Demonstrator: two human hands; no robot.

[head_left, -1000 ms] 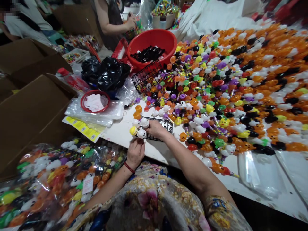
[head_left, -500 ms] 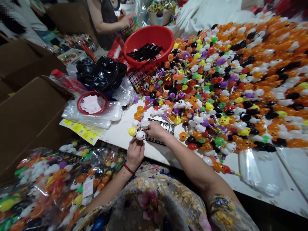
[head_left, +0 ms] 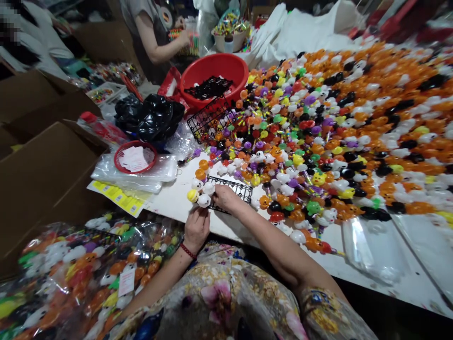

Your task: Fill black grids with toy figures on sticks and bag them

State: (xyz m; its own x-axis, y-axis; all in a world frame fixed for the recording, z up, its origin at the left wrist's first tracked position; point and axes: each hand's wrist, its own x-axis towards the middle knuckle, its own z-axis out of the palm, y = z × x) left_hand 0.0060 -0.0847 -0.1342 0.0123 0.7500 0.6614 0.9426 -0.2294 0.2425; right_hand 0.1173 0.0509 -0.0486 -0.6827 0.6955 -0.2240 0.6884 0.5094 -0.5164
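Observation:
A black plastic grid rack (head_left: pixel 238 191) lies on the white table near its front edge. At its left end, several round-headed stick toys cluster: white heads (head_left: pixel 204 200), a yellow head (head_left: pixel 193 195) and orange heads (head_left: pixel 203 164). My right hand (head_left: pixel 226 198) reaches over the rack, its fingers closed at a white-headed toy (head_left: pixel 208 189). Just below the cluster, at the table edge, is my left hand (head_left: pixel 197 230), with curled fingers close together under a white head. What its fingertips grip is hidden.
Piled toys (head_left: pixel 304 141) cover the table's right side. Behind are a red tub (head_left: pixel 230 61) with black racks and another leaning rack (head_left: pixel 208 120). A red basket (head_left: pixel 155 163), clear bags (head_left: pixel 375 255), cartons (head_left: pixel 53 179) and bagged toys (head_left: pixel 81 264) surround me. A co-worker (head_left: pixel 152 38) stands beyond.
The camera view has shifted slightly, so the table's contents sit a little left. Both hands stay at the same toy cluster with little visible movement. The co-worker's arm has moved slightly.

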